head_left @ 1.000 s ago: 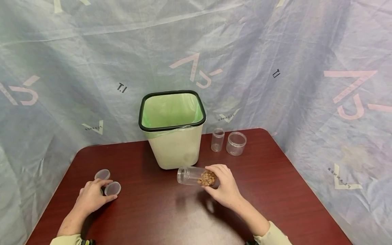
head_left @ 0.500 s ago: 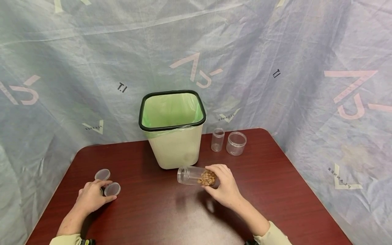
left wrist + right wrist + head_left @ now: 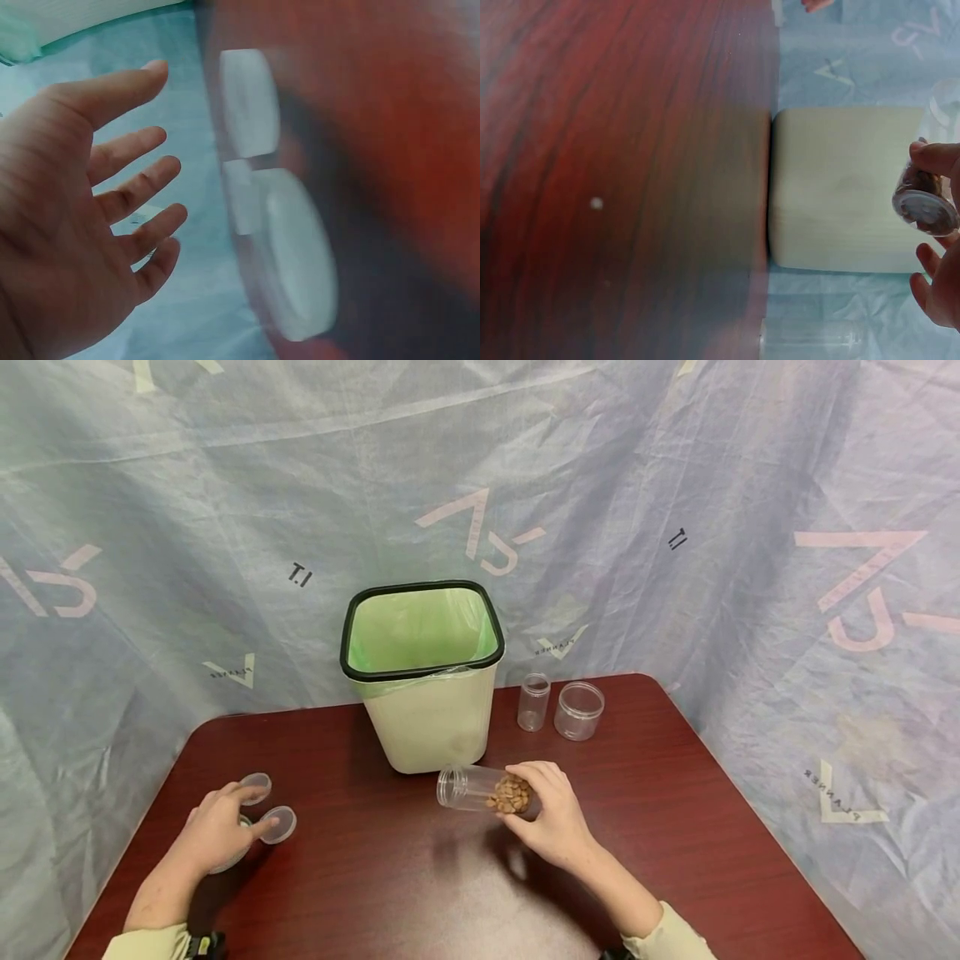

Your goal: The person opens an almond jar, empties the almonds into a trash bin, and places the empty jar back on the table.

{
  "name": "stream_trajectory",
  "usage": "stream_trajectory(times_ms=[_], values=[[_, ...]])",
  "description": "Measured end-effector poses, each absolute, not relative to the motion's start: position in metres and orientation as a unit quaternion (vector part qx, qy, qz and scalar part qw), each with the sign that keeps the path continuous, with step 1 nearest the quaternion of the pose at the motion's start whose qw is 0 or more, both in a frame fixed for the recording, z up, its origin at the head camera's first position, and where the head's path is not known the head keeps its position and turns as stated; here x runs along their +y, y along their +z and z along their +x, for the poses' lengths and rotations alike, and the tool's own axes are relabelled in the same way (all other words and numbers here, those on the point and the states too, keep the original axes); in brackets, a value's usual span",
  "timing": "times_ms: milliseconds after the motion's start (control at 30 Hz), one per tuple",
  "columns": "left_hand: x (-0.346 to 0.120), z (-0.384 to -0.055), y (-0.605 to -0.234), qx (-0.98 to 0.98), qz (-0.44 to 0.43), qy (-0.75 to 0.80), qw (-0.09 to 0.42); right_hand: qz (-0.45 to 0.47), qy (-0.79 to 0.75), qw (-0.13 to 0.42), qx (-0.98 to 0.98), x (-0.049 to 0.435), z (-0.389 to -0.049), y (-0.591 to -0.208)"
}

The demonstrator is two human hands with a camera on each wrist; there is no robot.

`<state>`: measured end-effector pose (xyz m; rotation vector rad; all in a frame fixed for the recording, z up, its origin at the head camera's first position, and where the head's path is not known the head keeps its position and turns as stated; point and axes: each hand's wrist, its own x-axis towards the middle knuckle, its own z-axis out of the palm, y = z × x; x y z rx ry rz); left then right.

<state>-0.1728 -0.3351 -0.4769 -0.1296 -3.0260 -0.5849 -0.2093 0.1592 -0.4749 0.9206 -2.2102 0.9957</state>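
Note:
My right hand (image 3: pixel 553 814) grips the base of a clear plastic jar (image 3: pixel 468 788), which lies nearly on its side above the table with its uncapped mouth pointing left. Small brown pieces (image 3: pixel 512 795) are gathered at the gripped end. My left hand (image 3: pixel 213 837), fingers spread and relaxed, hovers over the lids at the left; in the left wrist view the hand (image 3: pixel 112 195) holds nothing. One small translucent lid (image 3: pixel 279 825) lies by the thumb, another lid (image 3: pixel 256 785) by the fingertips. A larger lid (image 3: pixel 232 860) is mostly hidden beneath the hand.
A cream trash bin (image 3: pixel 431 722) with a black rim and green liner stands at the table's back. To its right are a narrow clear jar (image 3: pixel 532 706) and a wide clear jar (image 3: pixel 578 714). A grey cloth (image 3: pixel 300 485) hangs behind the dark red table (image 3: pixel 360 877).
My left hand has let go of the small lid and drawn back toward the lower left, its fingers spreading. The right hand and the jar have barely moved.

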Motion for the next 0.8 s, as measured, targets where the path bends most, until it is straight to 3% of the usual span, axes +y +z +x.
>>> stream_trajectory(times_ms=[633,800], values=[[-0.315,-0.201,-0.417,-0.971,-0.076,-0.226,0.014,0.328,0.375,0.273,-0.823,0.168,-0.206,-0.474],[-0.307,-0.207,-0.402,-0.974,-0.083,-0.207,0.032,0.317,0.383,0.269,-0.825,0.170,-0.204,-0.475]])
